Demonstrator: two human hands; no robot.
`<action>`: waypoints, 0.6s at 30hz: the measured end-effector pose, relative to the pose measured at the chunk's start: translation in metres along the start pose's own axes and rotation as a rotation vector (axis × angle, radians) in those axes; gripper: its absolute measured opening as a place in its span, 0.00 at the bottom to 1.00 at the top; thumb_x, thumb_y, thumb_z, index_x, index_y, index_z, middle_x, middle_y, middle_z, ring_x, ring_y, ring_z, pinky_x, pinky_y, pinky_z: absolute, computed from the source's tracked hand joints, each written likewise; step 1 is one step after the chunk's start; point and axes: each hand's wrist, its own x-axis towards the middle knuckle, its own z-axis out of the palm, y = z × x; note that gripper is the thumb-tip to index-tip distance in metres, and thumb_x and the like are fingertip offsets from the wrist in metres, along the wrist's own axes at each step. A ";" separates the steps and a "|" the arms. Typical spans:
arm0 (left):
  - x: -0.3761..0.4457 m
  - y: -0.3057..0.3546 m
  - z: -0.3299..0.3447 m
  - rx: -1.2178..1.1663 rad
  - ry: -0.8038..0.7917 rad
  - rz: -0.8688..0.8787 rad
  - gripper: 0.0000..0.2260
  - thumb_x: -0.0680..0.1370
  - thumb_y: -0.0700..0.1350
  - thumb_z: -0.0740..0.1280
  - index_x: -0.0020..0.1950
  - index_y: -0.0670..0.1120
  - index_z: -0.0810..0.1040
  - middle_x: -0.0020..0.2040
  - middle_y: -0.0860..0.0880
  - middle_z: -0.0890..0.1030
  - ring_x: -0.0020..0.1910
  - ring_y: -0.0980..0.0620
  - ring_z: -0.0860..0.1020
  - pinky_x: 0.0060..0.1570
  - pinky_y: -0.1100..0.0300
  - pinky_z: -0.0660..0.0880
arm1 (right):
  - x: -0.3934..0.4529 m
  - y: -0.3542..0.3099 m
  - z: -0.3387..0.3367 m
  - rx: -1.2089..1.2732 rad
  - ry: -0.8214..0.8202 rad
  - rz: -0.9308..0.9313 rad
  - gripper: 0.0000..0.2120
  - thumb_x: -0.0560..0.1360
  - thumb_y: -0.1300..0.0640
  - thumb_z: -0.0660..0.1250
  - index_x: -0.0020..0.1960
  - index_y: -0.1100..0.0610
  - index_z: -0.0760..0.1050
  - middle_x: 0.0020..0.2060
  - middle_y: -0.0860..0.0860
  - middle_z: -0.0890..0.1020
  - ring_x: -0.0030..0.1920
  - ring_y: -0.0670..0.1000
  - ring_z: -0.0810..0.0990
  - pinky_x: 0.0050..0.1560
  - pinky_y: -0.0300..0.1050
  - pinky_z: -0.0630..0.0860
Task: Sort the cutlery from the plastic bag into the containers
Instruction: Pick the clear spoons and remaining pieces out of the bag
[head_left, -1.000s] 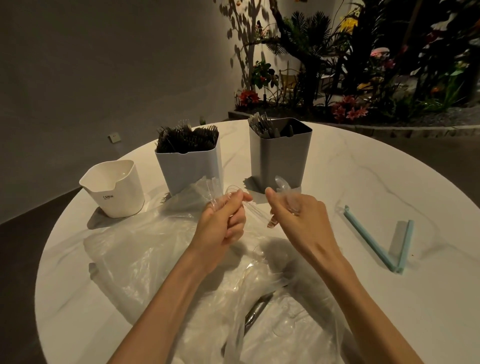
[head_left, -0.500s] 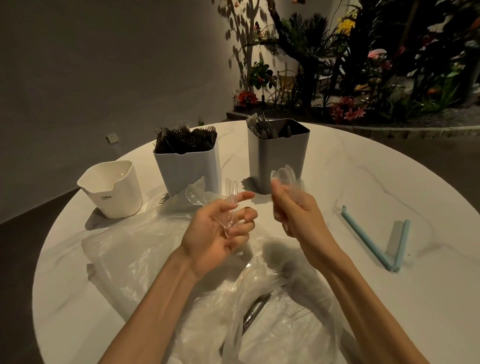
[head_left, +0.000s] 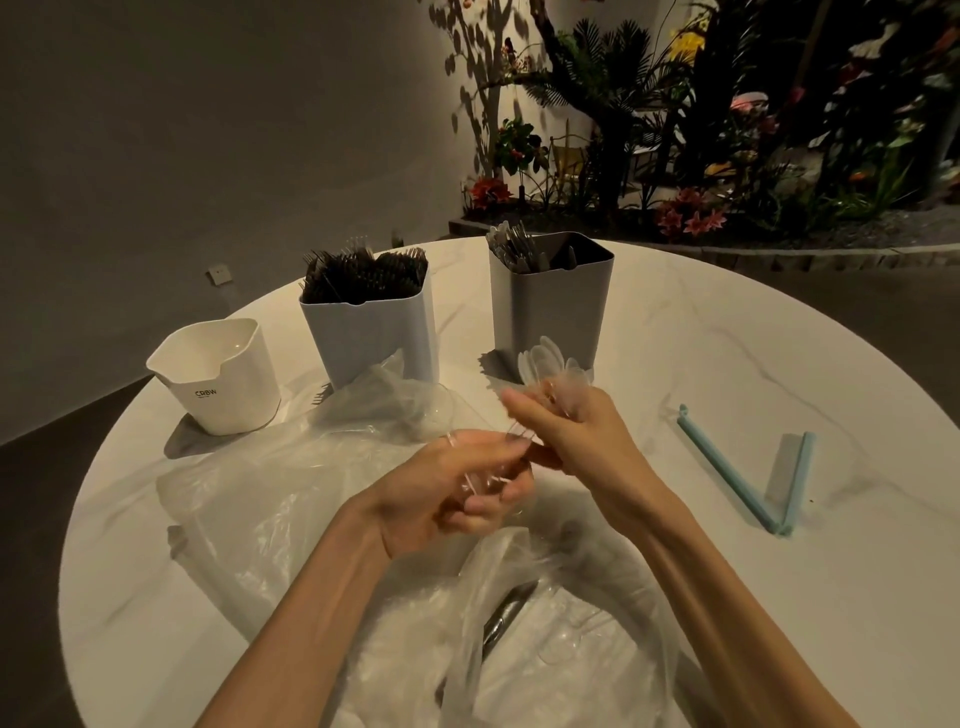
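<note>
we see the right hand (head_left: 576, 441) gripping a bunch of clear plastic spoons (head_left: 550, 371); the left hand (head_left: 457, 493) fingers curl around, it seems, clear cutlery (head_left: 480, 480) above the crumpled transparent plastic bag (head_left: 311, 499).

One piece of lettering could be read: dark capitals, seemingly "CRBW", were printed low on the near wall of the white container (head_left: 218, 374), which stood at the far left of the table. A finer line beneath was too small to read. No other text was seen.
</note>
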 end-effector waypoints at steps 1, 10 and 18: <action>0.002 0.000 0.000 -0.038 0.073 0.031 0.17 0.84 0.46 0.63 0.64 0.35 0.76 0.36 0.48 0.70 0.26 0.59 0.62 0.20 0.69 0.58 | 0.002 0.003 -0.001 -0.006 0.065 -0.011 0.25 0.80 0.49 0.69 0.41 0.72 0.68 0.29 0.54 0.69 0.30 0.48 0.68 0.32 0.39 0.70; 0.014 0.001 -0.004 -0.284 0.631 0.278 0.18 0.80 0.58 0.66 0.38 0.46 0.74 0.25 0.52 0.61 0.19 0.58 0.57 0.19 0.66 0.52 | 0.000 0.017 0.012 -0.261 -0.038 -0.111 0.21 0.81 0.41 0.64 0.41 0.58 0.72 0.28 0.48 0.76 0.29 0.46 0.73 0.35 0.45 0.74; 0.014 -0.004 -0.003 0.094 0.588 0.237 0.17 0.80 0.60 0.64 0.41 0.47 0.75 0.26 0.50 0.67 0.22 0.57 0.60 0.21 0.66 0.57 | -0.010 0.003 0.019 -0.227 -0.341 -0.087 0.11 0.81 0.45 0.65 0.42 0.45 0.79 0.33 0.40 0.81 0.34 0.41 0.79 0.38 0.33 0.73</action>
